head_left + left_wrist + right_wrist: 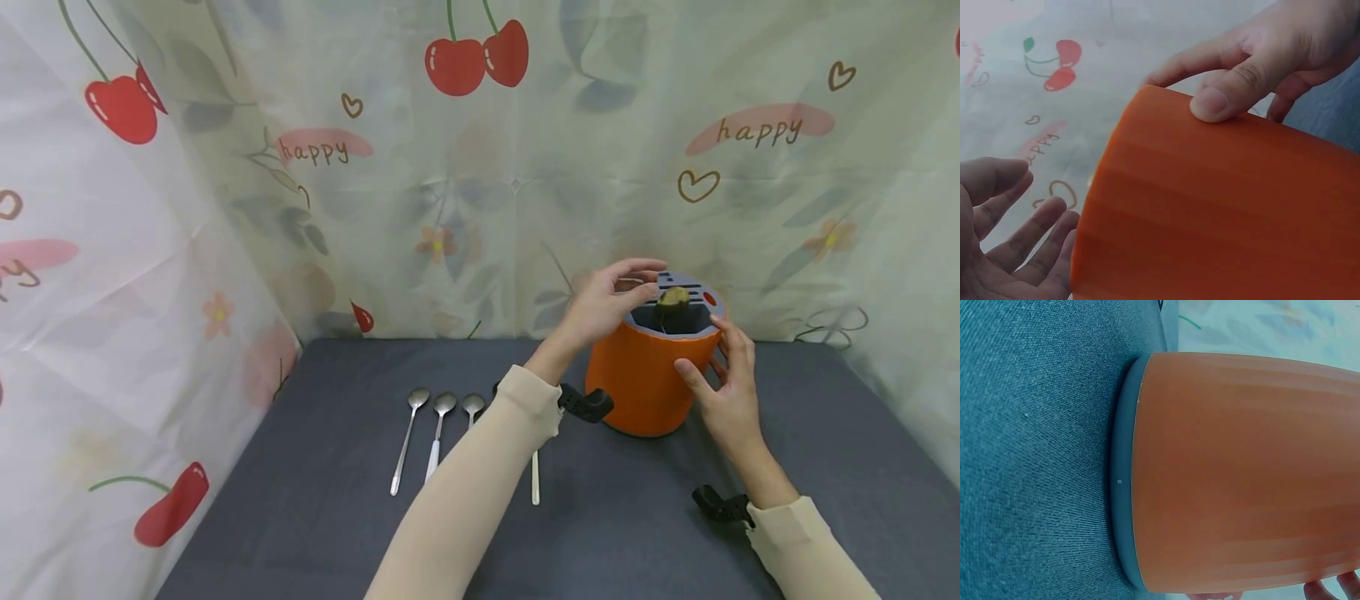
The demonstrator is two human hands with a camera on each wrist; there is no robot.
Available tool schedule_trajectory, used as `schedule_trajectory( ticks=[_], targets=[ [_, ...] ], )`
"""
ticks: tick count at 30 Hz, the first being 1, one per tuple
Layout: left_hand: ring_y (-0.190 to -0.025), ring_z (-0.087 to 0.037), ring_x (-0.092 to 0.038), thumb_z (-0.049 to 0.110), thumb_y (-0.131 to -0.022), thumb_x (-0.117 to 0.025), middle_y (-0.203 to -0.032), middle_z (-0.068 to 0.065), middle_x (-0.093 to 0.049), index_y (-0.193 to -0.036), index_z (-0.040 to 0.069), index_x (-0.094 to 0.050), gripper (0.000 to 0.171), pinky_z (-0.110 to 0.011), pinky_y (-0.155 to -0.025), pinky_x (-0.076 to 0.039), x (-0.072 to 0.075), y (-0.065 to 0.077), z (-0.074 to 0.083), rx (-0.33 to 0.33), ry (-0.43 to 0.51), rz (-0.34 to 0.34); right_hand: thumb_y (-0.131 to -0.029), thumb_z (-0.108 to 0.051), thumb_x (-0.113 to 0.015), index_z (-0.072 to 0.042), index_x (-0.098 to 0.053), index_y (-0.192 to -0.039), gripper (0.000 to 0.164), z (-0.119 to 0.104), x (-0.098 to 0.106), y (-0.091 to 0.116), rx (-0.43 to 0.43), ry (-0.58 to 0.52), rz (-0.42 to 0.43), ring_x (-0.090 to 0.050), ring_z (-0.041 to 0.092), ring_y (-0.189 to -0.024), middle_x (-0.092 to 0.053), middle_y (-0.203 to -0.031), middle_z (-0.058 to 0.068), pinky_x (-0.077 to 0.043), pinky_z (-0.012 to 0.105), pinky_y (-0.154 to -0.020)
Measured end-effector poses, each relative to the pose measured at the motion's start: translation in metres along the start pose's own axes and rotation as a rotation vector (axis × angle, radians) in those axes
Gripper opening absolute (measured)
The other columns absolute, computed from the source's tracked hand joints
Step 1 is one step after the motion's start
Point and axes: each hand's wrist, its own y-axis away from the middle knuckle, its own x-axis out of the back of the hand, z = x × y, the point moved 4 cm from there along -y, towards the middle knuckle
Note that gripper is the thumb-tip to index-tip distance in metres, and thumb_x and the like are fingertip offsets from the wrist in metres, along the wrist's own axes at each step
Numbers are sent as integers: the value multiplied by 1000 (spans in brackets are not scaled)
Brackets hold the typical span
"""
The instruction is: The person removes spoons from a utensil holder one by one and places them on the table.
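An orange utensil holder (645,379) with a grey slotted top (701,283) stands upright on the table. From its front compartment rises a yellowish, rounded end (673,297), like a spoon's bowl; its lower part is hidden inside. My right hand (731,400) grips the holder's right side near the rim, thumb in front, as the left wrist view also shows. At the rim's left, my left hand (607,300) hovers with loosely bent fingers apart and nothing between them. In the right wrist view, the holder's grey base (1124,481) sits on the cloth.
Left of the holder lie several spoons in a row, among them a metal spoon (407,442) and a white-handled spoon (437,433). My left forearm (480,492) covers part of the row. A printed curtain (517,208) hangs behind the dark table (300,517).
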Motion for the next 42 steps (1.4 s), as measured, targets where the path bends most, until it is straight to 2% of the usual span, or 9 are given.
schedule_trajectory(
  ticks=[8,14,18,21,25,29,34,38,42],
  targets=[
    [-124,-18,-62,14,-107,-61,-140,-14,-62,-145,11,-61,38,-20,-99,-50,-13,-8,-1,36,-54,-33,-100,-5,-70,-20,-35,-163,74,2,1,0,7,11,-1,-33,30,-148,-26,-161,1,-28,51,-125],
    [-116,-11,-62,12,-105,-64,-135,-6,-65,-145,15,-62,40,-15,-94,-50,-22,-11,-1,82,-141,-44,-99,-2,-70,-20,-37,-162,74,1,1,-1,25,2,0,-34,24,-146,-28,-158,-5,-29,52,-124],
    [-112,-7,-62,12,-105,-65,-134,-1,-66,-143,17,-63,39,-13,-92,-49,-26,-14,-1,96,-224,-42,-99,-2,-70,-19,-37,-161,73,1,1,-1,25,4,2,-35,22,-144,-28,-157,-8,-31,46,-124],
    [-108,-4,-61,13,-104,-66,-131,3,-67,-142,21,-65,38,-11,-90,-49,-29,-15,-1,100,-308,-26,-99,-2,-70,-19,-37,-161,73,1,1,-1,29,4,0,-35,21,-144,-28,-157,-8,-31,43,-123],
    [-105,0,-61,16,-101,-71,-125,11,-67,-137,30,-68,38,-11,-88,-48,-34,-15,0,115,-467,29,-99,-2,-70,-19,-37,-161,73,0,1,-1,34,4,-1,-35,21,-145,-28,-157,-7,-32,41,-123],
    [-105,1,-61,16,-99,-75,-122,13,-68,-132,33,-71,38,-10,-88,-49,-37,-14,-2,93,-565,88,-98,-1,-70,-18,-37,-161,73,0,1,0,34,5,1,-35,22,-146,-28,-158,-6,-32,40,-122],
    [-98,1,-59,12,-98,-75,-114,12,-68,-130,30,-73,37,-8,-83,-47,-38,-14,-4,33,-548,119,-98,-2,-70,-18,-37,-162,73,-1,2,1,36,2,1,-35,23,-146,-27,-159,-4,-32,42,-123],
    [-94,-1,-60,7,-99,-72,-108,7,-65,-131,24,-74,36,-7,-80,-48,-34,-10,-3,8,-410,147,-98,-2,-70,-19,-37,-162,73,-1,2,1,35,1,-1,-35,23,-146,-27,-160,-3,-31,44,-123],
    [-100,-3,-64,4,-100,-69,-110,2,-63,-134,20,-73,38,-8,-80,-51,-27,-5,4,7,-258,171,-98,-2,-71,-19,-37,-162,73,-2,2,1,35,2,1,-34,24,-146,-28,-159,-4,-30,48,-124]
  ],
)
